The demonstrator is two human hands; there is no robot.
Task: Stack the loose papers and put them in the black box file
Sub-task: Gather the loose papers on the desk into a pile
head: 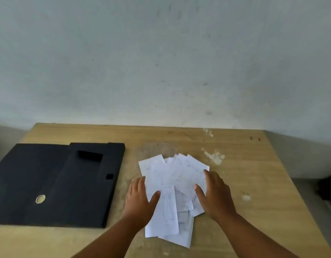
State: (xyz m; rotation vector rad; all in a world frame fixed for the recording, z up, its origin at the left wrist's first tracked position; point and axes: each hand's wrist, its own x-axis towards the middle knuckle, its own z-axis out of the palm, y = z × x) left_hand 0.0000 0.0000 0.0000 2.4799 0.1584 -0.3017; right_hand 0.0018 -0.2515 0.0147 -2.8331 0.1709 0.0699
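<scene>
A loose fan of white papers [173,190] was spread on the wooden desk [254,179], approx. centre, just right of the black box file [55,185]. The file was laid flat at the desk's left side w/ a small round metal ring [40,199] seen on its near part. The left hand [139,199] was pressed on the pile's left edge, fingers [137,185] spread open & flat, thumb laid over a sheet. The right hand [215,195] was set on the pile's right edge, fingers likewise open & flat, nothing gripped. Pale paint marks [215,156] were noted on the desk beyond the papers. A grey wall [161,62] was seen behind.
</scene>
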